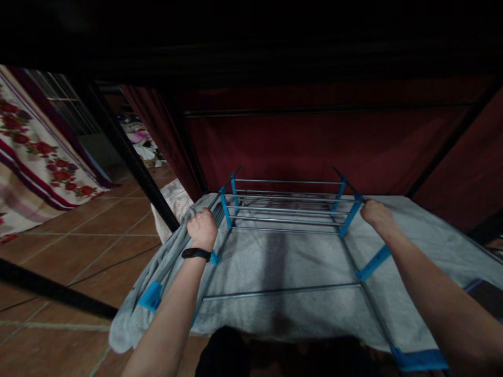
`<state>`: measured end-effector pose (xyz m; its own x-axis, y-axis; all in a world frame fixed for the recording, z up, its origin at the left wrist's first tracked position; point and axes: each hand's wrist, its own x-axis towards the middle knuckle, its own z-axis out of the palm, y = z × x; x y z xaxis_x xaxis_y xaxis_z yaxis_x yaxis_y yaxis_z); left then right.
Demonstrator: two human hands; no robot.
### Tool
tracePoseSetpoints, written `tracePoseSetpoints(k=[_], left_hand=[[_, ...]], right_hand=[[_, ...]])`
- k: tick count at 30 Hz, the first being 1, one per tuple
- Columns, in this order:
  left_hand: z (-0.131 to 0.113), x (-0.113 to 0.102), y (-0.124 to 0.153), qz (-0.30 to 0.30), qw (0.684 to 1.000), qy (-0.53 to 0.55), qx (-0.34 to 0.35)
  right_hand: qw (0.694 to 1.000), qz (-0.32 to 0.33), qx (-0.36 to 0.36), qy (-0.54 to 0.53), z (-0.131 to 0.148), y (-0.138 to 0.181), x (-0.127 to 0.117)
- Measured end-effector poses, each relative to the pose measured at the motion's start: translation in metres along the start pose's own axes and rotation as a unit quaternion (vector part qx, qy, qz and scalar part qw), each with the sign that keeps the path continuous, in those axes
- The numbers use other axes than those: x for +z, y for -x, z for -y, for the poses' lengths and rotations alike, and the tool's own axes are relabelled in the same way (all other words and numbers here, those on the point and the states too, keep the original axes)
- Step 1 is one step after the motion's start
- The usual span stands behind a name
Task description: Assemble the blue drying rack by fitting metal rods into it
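A rack of thin grey metal tubes [282,290] with blue plastic joints [227,210] lies on a grey blanket [251,262]. Several parallel bars cross its far end. My left hand [202,229], with a dark band at the wrist, is closed round a tube on the rack's left side. At the far right corner, beside another blue joint [351,215], my right hand [376,215] is closed on the rack's side tube. Its fingertips are partly hidden. A blue end piece [150,296] shows near my left forearm, and another [420,360] is at the lower right.
Black metal posts [126,152] of a bunk frame stand left and right, with a dark surface overhead. Dark red cloth [298,152] hangs behind the rack. Tiled floor [129,230] and a flowered cloth [51,162] are at left. A dark flat object [485,296] lies at right.
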<state>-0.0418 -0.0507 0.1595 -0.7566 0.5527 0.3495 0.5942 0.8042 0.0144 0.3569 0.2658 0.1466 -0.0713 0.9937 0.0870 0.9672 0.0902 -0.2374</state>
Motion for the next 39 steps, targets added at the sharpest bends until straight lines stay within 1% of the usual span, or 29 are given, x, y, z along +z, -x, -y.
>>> tracePoseSetpoints(k=[3,5,6,8,9,10,11,12,13,14,15,16,17,18,19,20,21,22,25,26,27,30,33,35,36,38,39], left_hand=[[0.001,-0.001,-0.001,-0.002,1.000,-0.003,0.000],[0.000,-0.003,0.001,-0.032,0.999,-0.008,0.015],[-0.002,-0.003,0.005,-0.060,0.998,-0.005,0.036],[-0.010,0.001,0.020,-0.109,0.987,0.027,0.112],[-0.015,0.008,0.032,-0.116,0.979,0.059,0.159],[-0.020,0.018,0.048,-0.102,0.967,0.100,0.210],[-0.025,0.033,0.068,-0.068,0.953,0.142,0.259],[-0.029,0.050,0.089,-0.025,0.935,0.188,0.301],[-0.032,0.070,0.111,0.023,0.913,0.231,0.335],[-0.033,0.091,0.134,0.070,0.896,0.263,0.351],[-0.033,0.111,0.155,0.120,0.882,0.276,0.363],[-0.032,0.129,0.173,0.158,0.876,0.271,0.367],[-0.029,0.143,0.188,0.189,0.874,0.249,0.371],[-0.027,0.152,0.199,0.209,0.875,0.222,0.377],[-0.026,0.156,0.207,0.216,0.877,0.198,0.381],[-0.025,0.156,0.211,0.220,0.878,0.177,0.386],[-0.026,0.153,0.213,0.221,0.879,0.161,0.391],[-0.028,0.148,0.213,0.222,0.879,0.149,0.394],[-0.036,0.133,0.204,0.222,0.887,0.125,0.384],[-0.038,0.131,0.199,0.218,0.893,0.120,0.374],[-0.038,0.129,0.194,0.213,0.899,0.118,0.365],[-0.034,0.128,0.177,0.197,0.905,0.139,0.350],[-0.035,0.124,0.159,0.187,0.901,0.170,0.353],[-0.042,0.120,0.151,0.175,0.904,0.171,0.349],[-0.046,0.119,0.148,0.169,0.909,0.167,0.344],[-0.054,0.120,0.147,0.169,0.914,0.155,0.334],[-0.056,0.122,0.147,0.178,0.915,0.151,0.329]], right_hand=[[1.000,-0.014,-0.002,0.008,0.002,0.005,-0.003],[1.000,-0.026,-0.003,0.010,0.004,0.008,-0.006],[0.999,-0.033,-0.003,0.013,0.006,0.011,-0.007],[0.997,-0.072,-0.012,0.011,0.010,0.023,-0.007],[0.994,-0.104,-0.028,0.002,0.012,0.034,-0.004],[0.987,-0.149,-0.059,-0.020,0.014,0.048,0.003],[0.974,-0.190,-0.106,-0.057,0.016,0.065,0.014],[0.960,-0.206,-0.154,-0.105,0.017,0.086,0.030],[0.949,-0.190,-0.194,-0.161,0.017,0.110,0.050],[0.938,-0.153,-0.222,-0.219,0.015,0.134,0.073],[0.925,-0.109,-0.233,-0.278,0.012,0.159,0.099],[0.915,-0.074,-0.213,-0.334,0.007,0.183,0.125],[0.907,-0.045,-0.170,-0.382,0.001,0.204,0.150],[0.897,-0.013,-0.118,-0.425,-0.006,0.222,0.171],[0.882,0.008,-0.050,-0.469,-0.013,0.236,0.188],[0.863,0.018,0.019,-0.504,-0.020,0.247,0.200],[0.854,0.027,0.050,-0.518,-0.026,0.254,0.208],[0.832,0.045,0.087,-0.546,-0.031,0.258,0.212],[0.755,0.116,0.173,-0.622,-0.037,0.262,0.211],[0.728,0.147,0.198,-0.639,-0.037,0.263,0.209],[0.709,0.174,0.215,-0.649,-0.037,0.264,0.208],[0.656,0.240,0.231,-0.678,-0.035,0.263,0.203],[0.605,0.261,0.230,-0.716,-0.026,0.250,0.196],[0.578,0.268,0.219,-0.739,-0.013,0.236,0.190],[0.569,0.273,0.210,-0.747,-0.006,0.230,0.187],[0.565,0.290,0.195,-0.747,0.009,0.221,0.183],[0.571,0.304,0.194,-0.737,0.016,0.219,0.182]])
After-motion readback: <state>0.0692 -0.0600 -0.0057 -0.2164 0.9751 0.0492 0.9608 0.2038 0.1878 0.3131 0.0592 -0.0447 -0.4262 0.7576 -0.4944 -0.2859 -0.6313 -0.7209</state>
